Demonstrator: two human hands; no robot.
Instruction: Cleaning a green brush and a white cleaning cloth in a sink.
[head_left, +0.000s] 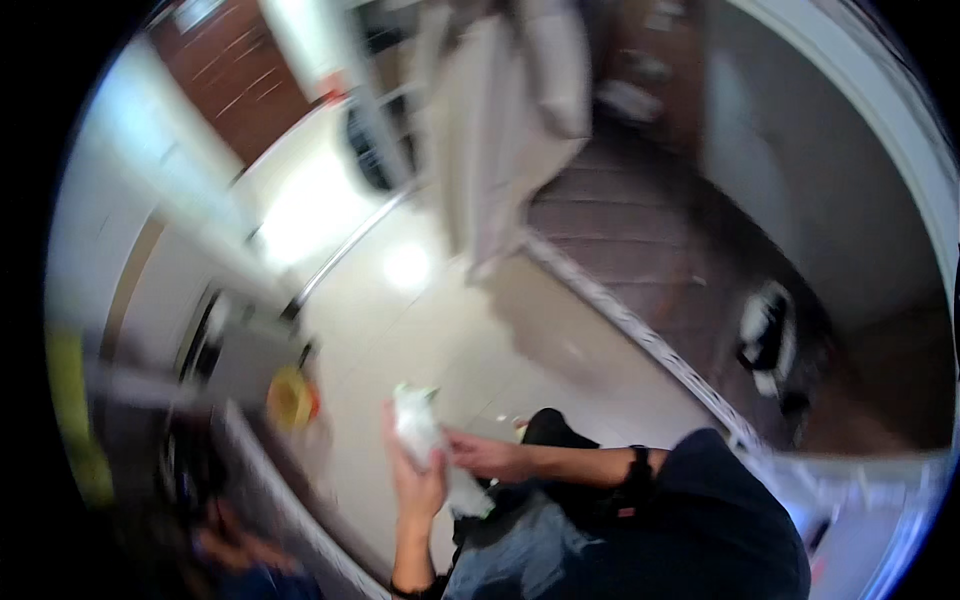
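Observation:
My left hand (421, 487) is wrapped around a white packet (415, 420) with green at its top edge, held upright over the pale tiled floor. My right hand (487, 454) comes in from the right, its bent fingers against the packet's side. Blur hides whether those fingers grip it. Below the right hand shows a second white piece (469, 499) with a green edge. It may be part of the same packet or a separate one; I cannot tell.
A bed or couch with a brown cover (615, 247) lies at the right, edged by a pale patterned rail (637, 337). Light cloth (502, 135) hangs ahead. A yellow round container (291, 397) is at the left. Another person's limb (232, 536) shows at lower left, blurred.

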